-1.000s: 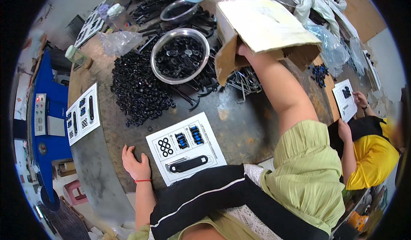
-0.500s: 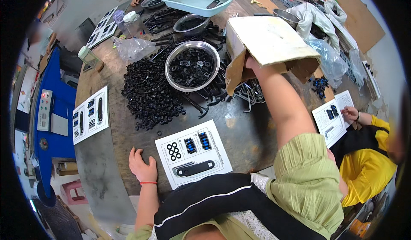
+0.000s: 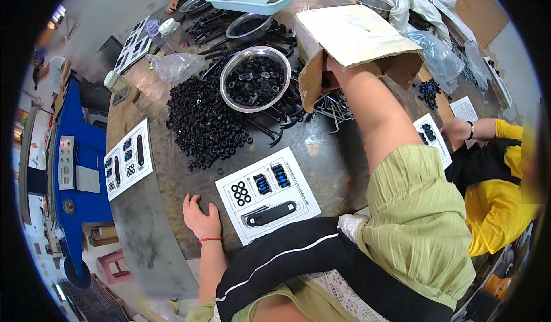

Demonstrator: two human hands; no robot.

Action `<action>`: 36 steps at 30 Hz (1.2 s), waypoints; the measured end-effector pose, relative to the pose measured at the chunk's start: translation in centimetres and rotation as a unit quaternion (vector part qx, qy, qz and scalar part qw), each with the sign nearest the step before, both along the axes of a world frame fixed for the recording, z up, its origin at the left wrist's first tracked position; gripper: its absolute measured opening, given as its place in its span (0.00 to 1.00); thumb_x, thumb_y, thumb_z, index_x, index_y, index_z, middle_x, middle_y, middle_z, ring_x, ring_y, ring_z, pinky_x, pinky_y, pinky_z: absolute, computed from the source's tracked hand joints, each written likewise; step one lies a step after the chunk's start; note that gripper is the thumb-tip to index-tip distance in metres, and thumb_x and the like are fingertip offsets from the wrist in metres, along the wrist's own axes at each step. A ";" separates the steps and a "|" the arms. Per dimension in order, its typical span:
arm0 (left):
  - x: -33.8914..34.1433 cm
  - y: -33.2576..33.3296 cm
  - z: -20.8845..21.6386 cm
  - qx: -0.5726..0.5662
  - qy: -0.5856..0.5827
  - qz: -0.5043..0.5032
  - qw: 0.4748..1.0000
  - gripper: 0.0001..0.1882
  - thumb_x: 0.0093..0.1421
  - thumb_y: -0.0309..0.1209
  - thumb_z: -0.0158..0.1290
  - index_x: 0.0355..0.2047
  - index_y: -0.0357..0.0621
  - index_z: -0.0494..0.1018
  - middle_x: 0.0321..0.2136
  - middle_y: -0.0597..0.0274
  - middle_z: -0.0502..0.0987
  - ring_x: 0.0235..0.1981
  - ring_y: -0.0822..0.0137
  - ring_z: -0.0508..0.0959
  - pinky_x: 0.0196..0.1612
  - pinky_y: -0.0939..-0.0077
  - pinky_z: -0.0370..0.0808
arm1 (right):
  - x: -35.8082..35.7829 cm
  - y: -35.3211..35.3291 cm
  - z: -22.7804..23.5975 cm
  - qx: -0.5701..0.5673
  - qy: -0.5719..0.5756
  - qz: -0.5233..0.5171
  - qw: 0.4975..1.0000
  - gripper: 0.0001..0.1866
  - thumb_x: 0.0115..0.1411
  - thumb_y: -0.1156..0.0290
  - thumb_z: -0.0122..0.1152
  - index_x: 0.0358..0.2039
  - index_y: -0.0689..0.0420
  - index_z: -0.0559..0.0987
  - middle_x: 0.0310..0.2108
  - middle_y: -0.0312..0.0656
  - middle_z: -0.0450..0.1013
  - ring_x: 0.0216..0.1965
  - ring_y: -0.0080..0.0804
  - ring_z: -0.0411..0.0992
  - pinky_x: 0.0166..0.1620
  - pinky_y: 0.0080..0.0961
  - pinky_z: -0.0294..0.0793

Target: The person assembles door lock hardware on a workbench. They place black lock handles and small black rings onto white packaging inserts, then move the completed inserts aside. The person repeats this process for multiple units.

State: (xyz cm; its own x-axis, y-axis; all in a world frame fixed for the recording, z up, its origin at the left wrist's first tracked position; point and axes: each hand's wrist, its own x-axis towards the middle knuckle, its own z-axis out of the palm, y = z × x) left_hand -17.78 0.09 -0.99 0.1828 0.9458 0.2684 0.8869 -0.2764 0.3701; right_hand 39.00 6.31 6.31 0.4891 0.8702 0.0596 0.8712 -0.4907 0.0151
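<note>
My left hand [image 3: 202, 217] rests on the table's near edge with fingers apart, holding nothing. Just right of it lies a white card [image 3: 304, 204] showing black rings, blue-and-black bolts and a long black flat piece; I cannot tell which of these are printed and which are real. My right arm stretches forward, and my right hand [image 3: 336, 69] reaches into the open side of a worn white-topped cardboard box [image 3: 356, 32]. The box wall hides its fingers. Bent metal hex keys [image 3: 333, 111] lie beneath the box's opening.
A heap of small black nut-like pieces [image 3: 204, 121] adjoins a steel bowl [image 3: 224, 92] of black washers. Beyond are another bowl, a pale blue tray [image 3: 252, 3] and plastic jars [image 3: 121, 85]. At right, a person in yellow [image 3: 493, 207] sits beside another card [image 3: 437, 150].
The view has shifted slightly. My right hand stays inside the box and my left hand stays on the table edge. The neighbour's hand at right has moved up off the card.
</note>
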 end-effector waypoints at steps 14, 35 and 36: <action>0.6 0.2 0.4 -0.003 0.014 0.005 1.000 0.22 0.52 0.33 0.56 0.48 0.45 0.71 0.60 0.49 0.66 0.62 0.50 0.63 0.63 0.54 0.58 | -0.2 -0.4 0.4 0.014 -0.004 0.004 1.000 0.29 0.62 0.60 0.50 0.64 0.49 0.66 0.66 0.47 0.59 0.67 0.47 0.56 0.68 0.39 0.54; -0.3 0.9 0.0 0.013 -0.006 -0.018 1.000 0.22 0.50 0.33 0.57 0.46 0.41 0.72 0.58 0.45 0.67 0.59 0.46 0.66 0.60 0.53 0.62 | -0.5 -2.2 0.0 0.032 -0.055 0.018 0.998 0.28 0.62 0.61 0.48 0.64 0.49 0.66 0.66 0.48 0.59 0.67 0.47 0.57 0.68 0.39 0.55; -0.3 1.0 -0.2 0.010 -0.004 -0.019 1.000 0.22 0.50 0.32 0.57 0.47 0.41 0.72 0.59 0.46 0.67 0.60 0.47 0.66 0.61 0.54 0.61 | -0.9 -3.2 -0.5 0.029 -0.063 0.015 0.997 0.28 0.62 0.61 0.48 0.64 0.49 0.66 0.66 0.48 0.59 0.67 0.47 0.57 0.68 0.39 0.55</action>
